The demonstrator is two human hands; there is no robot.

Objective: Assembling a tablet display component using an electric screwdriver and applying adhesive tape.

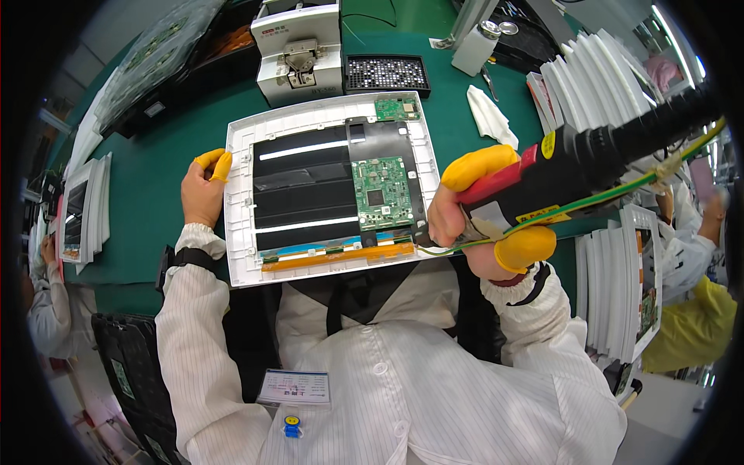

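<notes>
A white display housing lies face down before me, slightly tilted. Set in it are a dark panel, a large green circuit board and a smaller green board at the far right corner. An orange strip runs along the near edge. My left hand, with yellow finger cots, is closed on the housing's left rim. My right hand, also in yellow cots, grips a black and red electric screwdriver over the housing's right edge. Its bit is hidden behind my fingers.
A screw feeder and a black tray of small parts stand beyond the housing. A white cloth, a white bottle and tweezers lie back right. Stacked panels flank the right side. A green-yellow cord trails along the screwdriver.
</notes>
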